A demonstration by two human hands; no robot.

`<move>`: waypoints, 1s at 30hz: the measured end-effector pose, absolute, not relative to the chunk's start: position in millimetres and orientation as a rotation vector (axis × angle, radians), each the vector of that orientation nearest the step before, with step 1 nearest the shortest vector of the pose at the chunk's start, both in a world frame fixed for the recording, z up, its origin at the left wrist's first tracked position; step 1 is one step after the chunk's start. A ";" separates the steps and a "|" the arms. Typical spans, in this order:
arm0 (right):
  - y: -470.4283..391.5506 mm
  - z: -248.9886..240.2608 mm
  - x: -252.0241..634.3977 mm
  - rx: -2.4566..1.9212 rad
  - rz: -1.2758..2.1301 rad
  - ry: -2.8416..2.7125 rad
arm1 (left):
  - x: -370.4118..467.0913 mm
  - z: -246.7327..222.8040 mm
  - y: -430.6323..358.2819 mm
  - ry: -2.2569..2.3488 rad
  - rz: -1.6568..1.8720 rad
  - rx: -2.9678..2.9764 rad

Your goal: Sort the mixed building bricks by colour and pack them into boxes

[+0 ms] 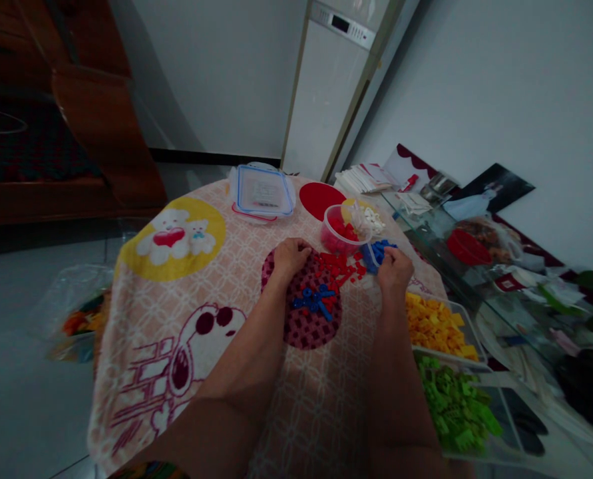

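Observation:
My left hand (292,255) hovers over the tablecloth left of the loose red pieces (340,267), its fingers curled together. Whatever may be in that pinch is too small to see. My right hand (395,267) is closed at the right edge of a small clear container of blue building pieces (379,249); whether it grips the rim or a piece is hidden. Between my forearms lies a loose group of blue pieces (314,299) on a dark red patterned circle. A round clear tub (329,239) with red pieces stands behind the loose red ones.
Clear trays of yellow pieces (433,326) and green pieces (456,406) line the right side. White pieces (373,219) lie behind the tub. Stacked container lids (263,191) rest at the back. A cluttered glass table (496,306) adjoins on the right.

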State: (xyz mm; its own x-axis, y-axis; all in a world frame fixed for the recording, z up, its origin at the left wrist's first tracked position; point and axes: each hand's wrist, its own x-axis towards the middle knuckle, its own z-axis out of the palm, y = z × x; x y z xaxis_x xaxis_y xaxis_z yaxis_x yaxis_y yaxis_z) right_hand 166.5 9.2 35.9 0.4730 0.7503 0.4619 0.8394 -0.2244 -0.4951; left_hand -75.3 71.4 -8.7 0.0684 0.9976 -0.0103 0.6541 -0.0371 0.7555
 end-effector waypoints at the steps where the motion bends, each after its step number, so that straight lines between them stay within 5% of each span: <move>1: 13.2 33.5 166.2 -2.037 -0.141 -1.348 | -75.3 -9.1 71.5 1.646 0.742 1.756; 30: 59.7 28.1 199.2 -2.177 -0.185 -1.405 | -76.6 -10.6 70.4 1.630 0.751 1.775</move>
